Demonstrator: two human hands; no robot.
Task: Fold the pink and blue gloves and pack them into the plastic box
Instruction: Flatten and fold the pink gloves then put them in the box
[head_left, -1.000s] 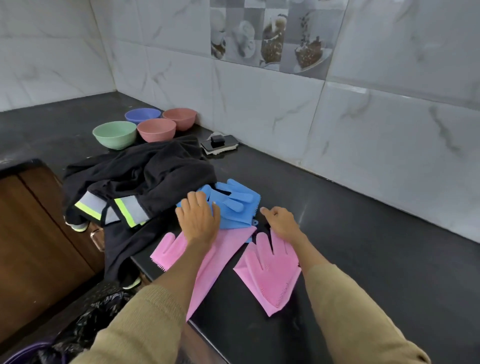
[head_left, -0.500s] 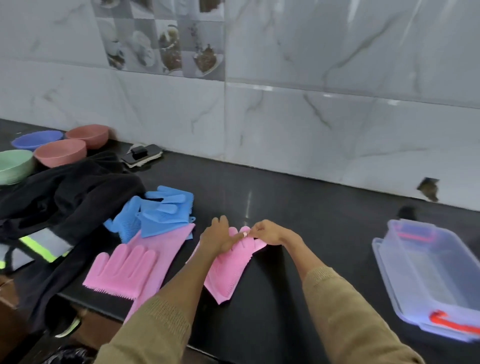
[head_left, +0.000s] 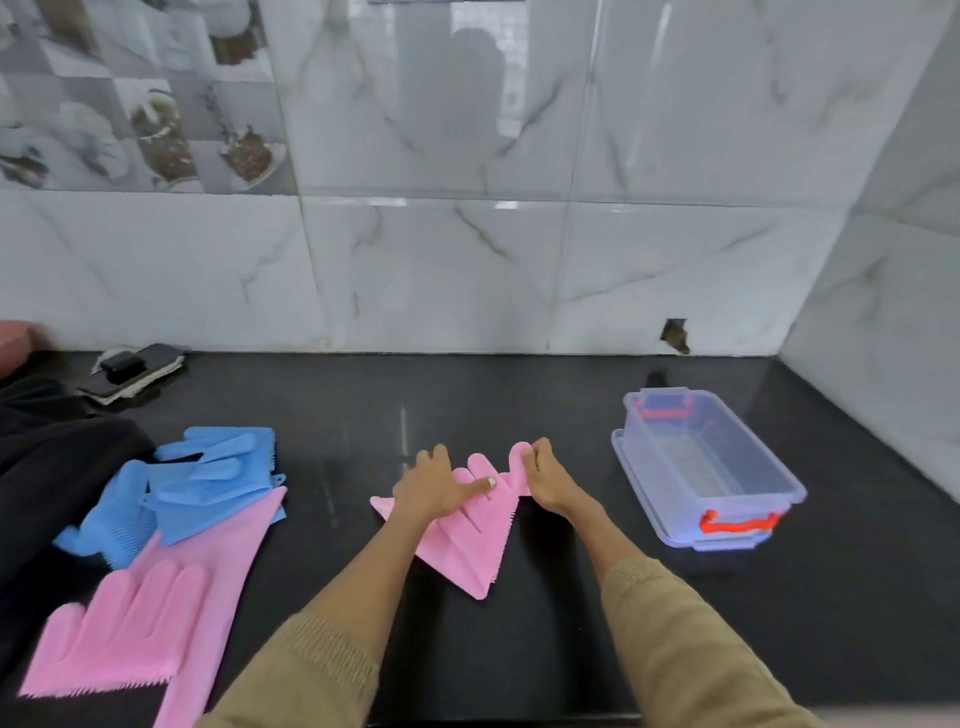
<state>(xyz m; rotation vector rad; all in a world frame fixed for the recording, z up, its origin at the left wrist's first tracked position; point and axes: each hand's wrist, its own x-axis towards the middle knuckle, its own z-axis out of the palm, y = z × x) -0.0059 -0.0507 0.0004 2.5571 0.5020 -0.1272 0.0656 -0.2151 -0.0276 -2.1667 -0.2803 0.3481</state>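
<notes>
A: Plastic box (head_left: 711, 467) — where is it?
B: Right, on the black counter (head_left: 519, 405), apart from the folded pink glove (head_left: 467, 535) in the middle.
A: Hands?
B: Left hand (head_left: 428, 491) presses flat on it, fingers straight; right hand (head_left: 548, 480) pinches its fingertips.

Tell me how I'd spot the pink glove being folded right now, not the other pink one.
Start at the clear plastic box with red handles on the right of the black counter. Just left of it, the pink glove lies under both hands: left hand pressing, right hand pinching its fingertips. The other pink glove lies untouched, far left.
</notes>
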